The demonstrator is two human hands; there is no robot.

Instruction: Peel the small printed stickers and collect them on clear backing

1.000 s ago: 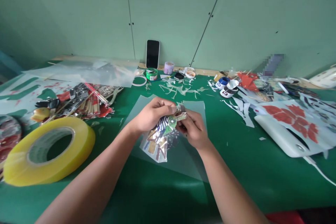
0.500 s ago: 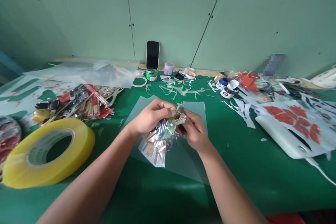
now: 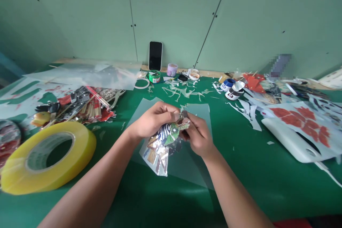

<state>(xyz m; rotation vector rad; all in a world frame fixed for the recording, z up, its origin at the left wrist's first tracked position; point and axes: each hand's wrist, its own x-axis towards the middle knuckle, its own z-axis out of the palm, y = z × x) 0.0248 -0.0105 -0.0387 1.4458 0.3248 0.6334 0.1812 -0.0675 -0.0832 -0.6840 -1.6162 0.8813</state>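
Between my two hands is a painted bird cutout (image 3: 171, 134) of clear plastic, with a green head, blue-and-white stripes and a brown, fan-like part hanging down. My left hand (image 3: 160, 118) is closed on its upper edge, thumb and fingers pinched. My right hand (image 3: 198, 132) is closed at its right side, by the beak; its fingertips are partly hidden. The cutout is held above a translucent sheet (image 3: 187, 169) lying on the green table (image 3: 240, 192).
A big roll of yellow tape (image 3: 80, 149) lies at left, near a heap of sticks (image 3: 91, 108). Paint jars (image 3: 234, 91) stand at right, beside a white device (image 3: 288, 140) with a cable. Plastic scraps (image 3: 184, 91) and a leaning phone (image 3: 155, 55) are at the back.
The cutout's lower fan part has dropped slightly toward me. Both hands keep their grip in nearly the same place.
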